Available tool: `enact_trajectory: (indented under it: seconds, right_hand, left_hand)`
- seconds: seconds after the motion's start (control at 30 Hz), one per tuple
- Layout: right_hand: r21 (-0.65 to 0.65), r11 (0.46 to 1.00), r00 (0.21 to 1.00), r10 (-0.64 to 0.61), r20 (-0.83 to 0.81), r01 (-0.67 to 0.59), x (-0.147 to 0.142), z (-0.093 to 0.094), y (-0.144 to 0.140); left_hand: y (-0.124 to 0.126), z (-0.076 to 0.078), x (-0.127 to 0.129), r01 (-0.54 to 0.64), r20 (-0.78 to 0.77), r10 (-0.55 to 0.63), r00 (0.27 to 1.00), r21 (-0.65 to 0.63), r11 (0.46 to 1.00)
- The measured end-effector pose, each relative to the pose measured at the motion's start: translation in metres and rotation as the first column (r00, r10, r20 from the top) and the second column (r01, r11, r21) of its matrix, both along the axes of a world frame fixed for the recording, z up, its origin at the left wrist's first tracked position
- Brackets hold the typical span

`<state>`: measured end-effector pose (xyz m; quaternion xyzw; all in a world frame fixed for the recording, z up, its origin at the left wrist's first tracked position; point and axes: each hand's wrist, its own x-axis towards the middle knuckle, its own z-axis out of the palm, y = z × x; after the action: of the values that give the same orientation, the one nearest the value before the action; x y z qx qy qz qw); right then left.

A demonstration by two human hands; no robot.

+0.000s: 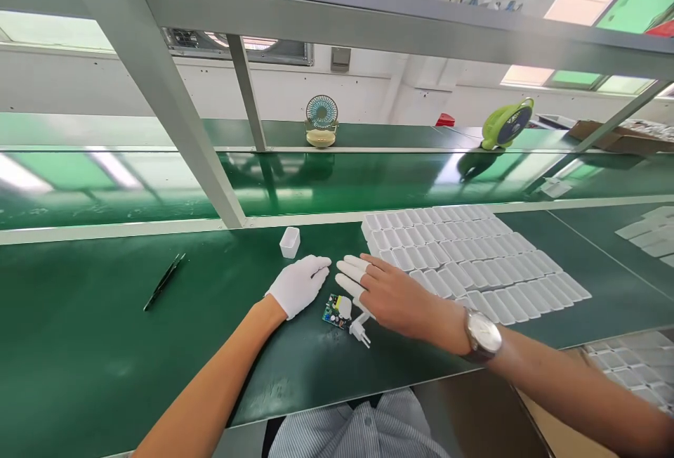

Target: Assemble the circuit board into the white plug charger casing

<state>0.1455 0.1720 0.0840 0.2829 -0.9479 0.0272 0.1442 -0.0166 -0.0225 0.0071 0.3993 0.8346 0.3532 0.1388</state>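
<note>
My left hand (300,285), in a white glove, rests on the green mat with its fingers stretched forward and nothing visible in them. My right hand (382,289) has white covers on several fingers and a watch at the wrist; its fingers are spread and hold nothing I can see. Between and just below both hands lies a small green circuit board (331,313) with electronic parts on it. Beside it, partly under my right hand, is a white two-pin plug (360,331). A small white open box (290,242) stands beyond my left hand.
Rows of white plastic trays (463,254) cover the right of the bench. Black tweezers (164,282) lie at the left. A metal shelf post (184,121) rises ahead. A small fan (321,117) and a green fan (505,124) stand behind the conveyor belt (368,173).
</note>
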Motion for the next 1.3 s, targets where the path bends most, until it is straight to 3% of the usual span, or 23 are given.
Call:
enact_trajectory:
  seconds: [0.1, 0.3, 0.43, 0.77, 0.97, 1.13, 1.3]
  right_hand:
    - [0.007, 0.994, 0.993, -0.108, -0.048, 0.108, 0.013, -0.007, -0.010]
    - [-0.123, 0.954, 0.960, -0.262, 0.102, 0.274, 0.030, -0.056, -0.031]
    - [-0.182, 0.923, 0.940, -0.324, 0.108, 0.339, 0.033, -0.074, -0.034]
    - [-0.209, 0.897, 0.920, -0.376, 0.109, 0.391, -0.002, -0.073, -0.034]
    - [-0.194, 0.899, 0.920, -0.380, 0.093, 0.392, -0.007, -0.077, -0.038]
    - [-0.260, 0.882, 0.919, -0.390, 0.063, 0.393, -0.003, -0.088, -0.035]
    - [-0.409, 0.823, 0.916, -0.386, 0.109, 0.395, 0.001, -0.087, -0.035]
  left_hand:
    - [-0.003, 0.004, -0.002, 0.006, 0.041, -0.008, 0.999, 0.035, 0.999]
    - [-0.004, 0.012, 0.003, -0.007, 0.121, 0.001, 0.993, 0.049, 0.999]
    - [-0.003, 0.018, 0.009, 0.035, 0.181, -0.036, 0.983, 0.009, 0.999]
    - [-0.010, 0.030, -0.001, 0.153, 0.204, -0.141, 0.969, -0.041, 0.987]
    - [-0.014, 0.029, 0.000, 0.216, 0.190, -0.200, 0.961, -0.066, 0.974]
    - [-0.009, 0.027, 0.004, 0.276, 0.117, -0.270, 0.956, -0.039, 0.960]
    - [-0.006, 0.030, 0.007, 0.246, 0.136, -0.237, 0.962, -0.051, 0.968]
